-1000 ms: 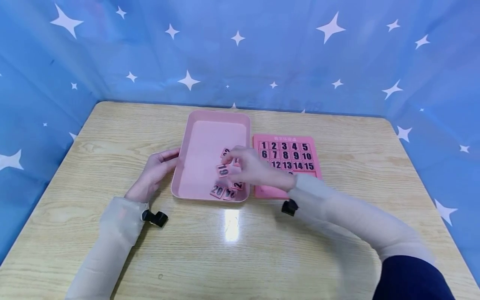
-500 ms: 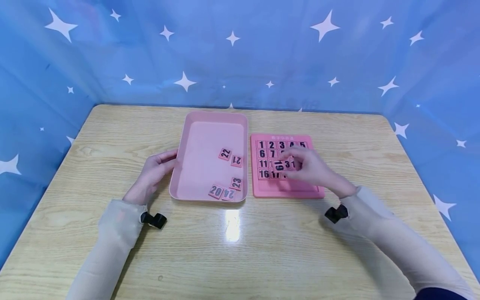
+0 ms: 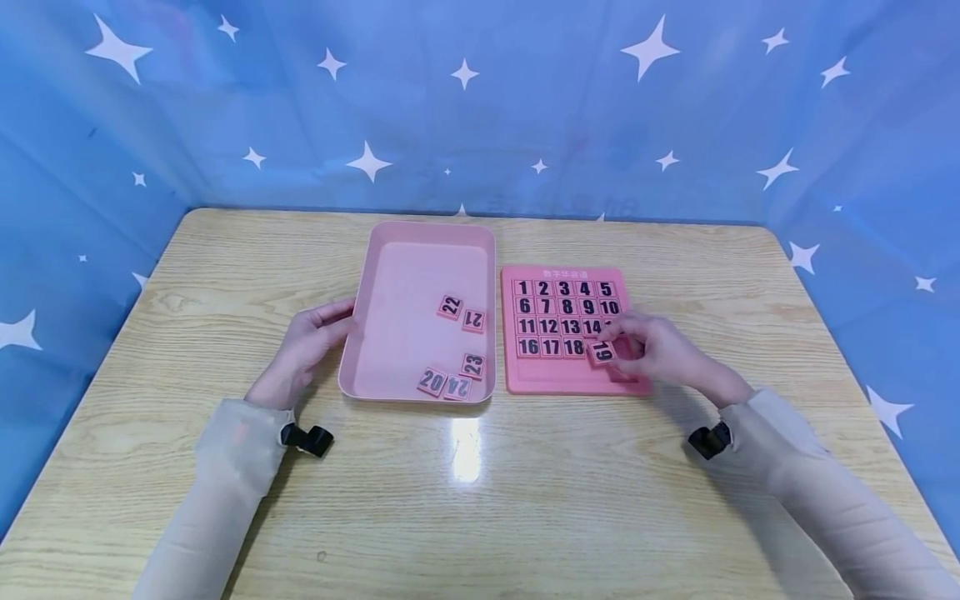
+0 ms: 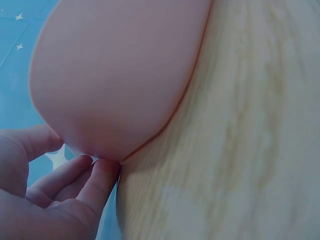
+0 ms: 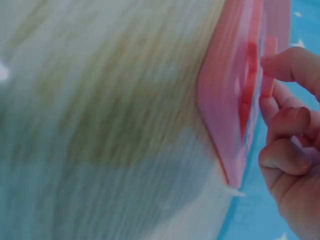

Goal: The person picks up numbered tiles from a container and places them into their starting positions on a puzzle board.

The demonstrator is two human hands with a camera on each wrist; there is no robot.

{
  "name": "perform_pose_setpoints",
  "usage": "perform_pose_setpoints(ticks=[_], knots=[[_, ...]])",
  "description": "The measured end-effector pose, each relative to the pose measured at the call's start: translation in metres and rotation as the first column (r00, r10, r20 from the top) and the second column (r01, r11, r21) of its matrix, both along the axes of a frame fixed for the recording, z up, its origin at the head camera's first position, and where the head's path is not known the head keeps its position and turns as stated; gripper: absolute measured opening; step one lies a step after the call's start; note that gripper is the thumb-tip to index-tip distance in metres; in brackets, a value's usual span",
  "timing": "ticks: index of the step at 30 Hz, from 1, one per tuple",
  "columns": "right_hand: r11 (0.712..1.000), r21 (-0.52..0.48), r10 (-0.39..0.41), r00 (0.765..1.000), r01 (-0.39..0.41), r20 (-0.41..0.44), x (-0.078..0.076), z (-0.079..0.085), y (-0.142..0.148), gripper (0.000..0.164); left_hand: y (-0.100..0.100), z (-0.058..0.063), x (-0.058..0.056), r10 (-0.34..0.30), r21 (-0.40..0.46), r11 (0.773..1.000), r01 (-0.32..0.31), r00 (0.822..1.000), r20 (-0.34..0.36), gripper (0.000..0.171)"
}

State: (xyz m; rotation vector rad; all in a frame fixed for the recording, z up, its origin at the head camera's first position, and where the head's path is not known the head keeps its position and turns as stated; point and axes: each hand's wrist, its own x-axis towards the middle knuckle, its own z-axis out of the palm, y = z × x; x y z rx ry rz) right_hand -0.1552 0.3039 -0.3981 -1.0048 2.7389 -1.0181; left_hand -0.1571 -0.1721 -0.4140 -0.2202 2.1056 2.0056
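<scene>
In the head view my right hand [image 3: 663,350] pinches the number tile 19 [image 3: 602,352] between thumb and fingers. That tile is turned sideways, just right of tile 18 on the pink number board [image 3: 555,387]. Its rows show 1 to 18 in order, with 15 mostly hidden by my fingers. From the right wrist the tile [image 5: 270,67] appears raised above the board's other tiles. At the left, my left hand [image 3: 303,350] touches the pink tray [image 3: 420,317] at its left side; the left wrist view has the fingertips against the tray's outer wall [image 4: 120,80].
Loose tiles lie in the tray's right half: 22 [image 3: 450,307], 21 [image 3: 473,321], 23 [image 3: 472,366], 20 [image 3: 432,382] and 24 [image 3: 457,387]. Tray and board stand side by side on a wooden table [image 3: 390,508]. A blue star-patterned curtain [image 3: 525,100] hangs behind.
My right hand has carried tile 19 out of the tray, rightward across the board, to beside tile 18. The left hand stays at the tray's side.
</scene>
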Motion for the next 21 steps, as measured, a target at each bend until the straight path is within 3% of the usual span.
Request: perform_pose_setpoints(ticks=[18, 21], knots=[[0.983, 0.181, -0.007, 1.0, 0.011, -0.025, 0.0036, 0.0001, -0.005, 0.037, -0.001, 0.0027, 0.0016, -0.012, -0.022, 1.0, 0.013, 1.0, 0.019, 0.049], [0.979, 0.197, -0.048, 0.998, 0.056, -0.045, 0.0076, 0.0014, -0.0062, 0.037, -0.0009, 0.0028, 0.0019, -0.014, -0.02, 1.0, 0.015, 1.0, 0.018, 0.049]])
